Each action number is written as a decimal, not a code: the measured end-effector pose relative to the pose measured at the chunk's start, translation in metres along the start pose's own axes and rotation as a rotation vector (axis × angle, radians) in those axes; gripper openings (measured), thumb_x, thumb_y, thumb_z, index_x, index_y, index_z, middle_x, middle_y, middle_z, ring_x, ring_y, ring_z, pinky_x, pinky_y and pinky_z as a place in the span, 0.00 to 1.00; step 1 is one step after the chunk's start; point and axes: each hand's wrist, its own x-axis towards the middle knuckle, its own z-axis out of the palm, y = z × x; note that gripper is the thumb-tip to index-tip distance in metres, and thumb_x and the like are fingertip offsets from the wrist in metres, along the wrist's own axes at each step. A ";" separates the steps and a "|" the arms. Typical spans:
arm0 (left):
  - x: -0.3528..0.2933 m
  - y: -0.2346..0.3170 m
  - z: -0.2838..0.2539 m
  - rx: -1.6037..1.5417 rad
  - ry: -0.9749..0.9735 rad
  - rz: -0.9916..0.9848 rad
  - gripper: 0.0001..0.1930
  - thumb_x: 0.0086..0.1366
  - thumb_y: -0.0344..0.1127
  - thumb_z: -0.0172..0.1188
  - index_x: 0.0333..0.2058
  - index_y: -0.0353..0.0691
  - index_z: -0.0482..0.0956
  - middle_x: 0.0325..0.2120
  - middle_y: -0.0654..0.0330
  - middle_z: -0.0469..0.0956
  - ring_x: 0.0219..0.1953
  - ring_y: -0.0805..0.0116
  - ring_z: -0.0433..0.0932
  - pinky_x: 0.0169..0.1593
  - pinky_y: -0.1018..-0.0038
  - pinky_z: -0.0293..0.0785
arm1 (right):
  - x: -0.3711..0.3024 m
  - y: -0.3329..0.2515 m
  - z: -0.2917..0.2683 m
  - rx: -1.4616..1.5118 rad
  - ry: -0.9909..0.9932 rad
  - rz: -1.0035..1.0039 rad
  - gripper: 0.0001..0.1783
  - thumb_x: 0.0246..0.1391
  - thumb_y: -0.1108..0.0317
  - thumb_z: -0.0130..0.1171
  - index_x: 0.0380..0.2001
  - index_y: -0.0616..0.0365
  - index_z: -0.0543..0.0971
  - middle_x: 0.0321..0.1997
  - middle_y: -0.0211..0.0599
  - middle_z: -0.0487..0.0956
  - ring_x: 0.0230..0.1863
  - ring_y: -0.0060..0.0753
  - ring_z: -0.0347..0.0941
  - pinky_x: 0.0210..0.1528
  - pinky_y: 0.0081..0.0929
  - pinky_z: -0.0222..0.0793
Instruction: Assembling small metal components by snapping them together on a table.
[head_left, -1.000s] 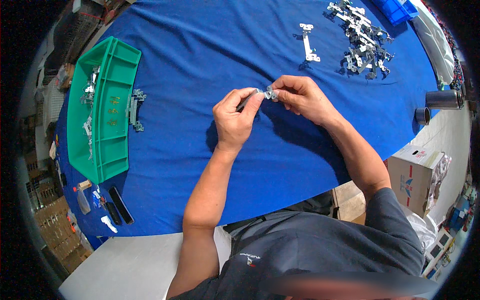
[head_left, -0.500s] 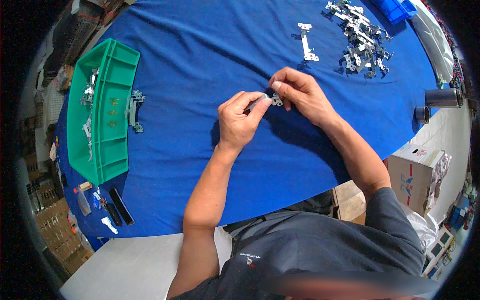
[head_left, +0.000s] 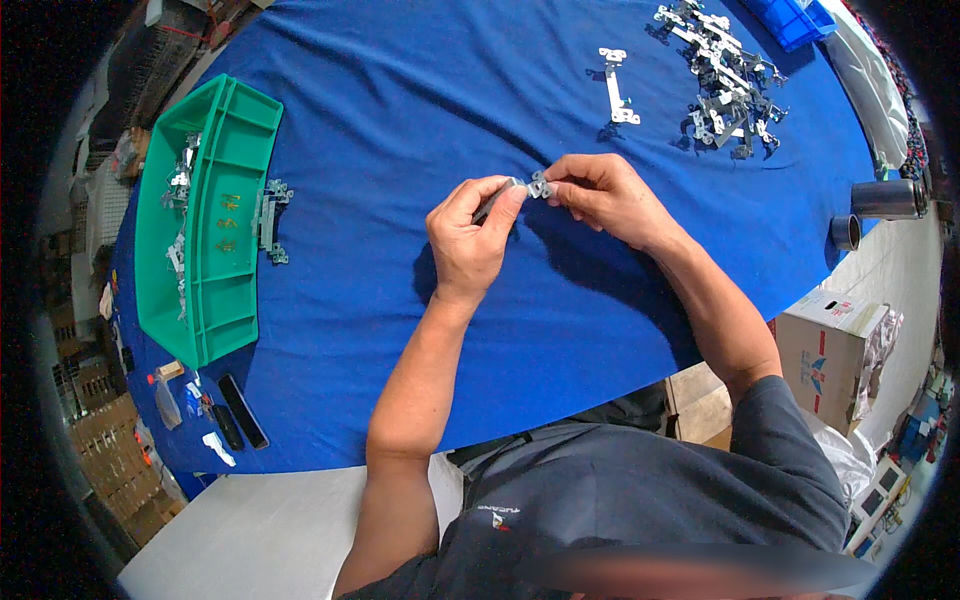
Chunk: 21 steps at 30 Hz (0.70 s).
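Centrally in the head view, the left hand [head_left: 468, 238] pinches a bracket [head_left: 538, 186] above the blue cloth [head_left: 350, 270]; the right hand's [head_left: 608, 200] fingertips meet its other end, whether gripping I cannot tell. A green bin [head_left: 228, 285] stands left, a metal pile [head_left: 735, 85] upper right.

Two hands [head_left: 468, 240] [head_left: 612, 205], one green bin [head_left: 226, 285]

Bright light casts shadows on blue cloth [head_left: 345, 310] — edges curve, corners black.

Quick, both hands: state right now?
Left hand: closed, holding a silvery metal bracket.
Right hand: fingertips at the bracket's right end; whether gripping cannot be told.
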 end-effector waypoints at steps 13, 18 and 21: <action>0.001 0.004 0.003 0.058 -0.074 0.067 0.06 0.59 0.30 0.67 0.32 0.34 0.83 0.23 0.59 0.80 0.24 0.73 0.76 0.29 0.76 0.71 | 0.003 0.007 -0.001 0.182 -0.041 -0.073 0.14 0.64 0.64 0.54 0.45 0.63 0.78 0.28 0.27 0.75 0.29 0.17 0.71 0.30 0.19 0.72; 0.002 0.009 0.002 0.092 -0.144 0.068 0.06 0.60 0.30 0.67 0.33 0.33 0.84 0.25 0.61 0.81 0.26 0.76 0.76 0.30 0.78 0.71 | 0.003 0.009 0.000 0.108 -0.046 -0.064 0.14 0.65 0.61 0.54 0.42 0.63 0.78 0.28 0.26 0.75 0.27 0.15 0.69 0.27 0.17 0.68; 0.001 0.006 0.004 0.058 -0.085 0.067 0.06 0.59 0.30 0.67 0.32 0.34 0.83 0.22 0.60 0.79 0.23 0.75 0.75 0.28 0.77 0.69 | 0.002 0.007 0.004 0.213 0.184 -0.154 0.13 0.65 0.61 0.54 0.40 0.61 0.78 0.28 0.26 0.75 0.25 0.13 0.68 0.23 0.15 0.64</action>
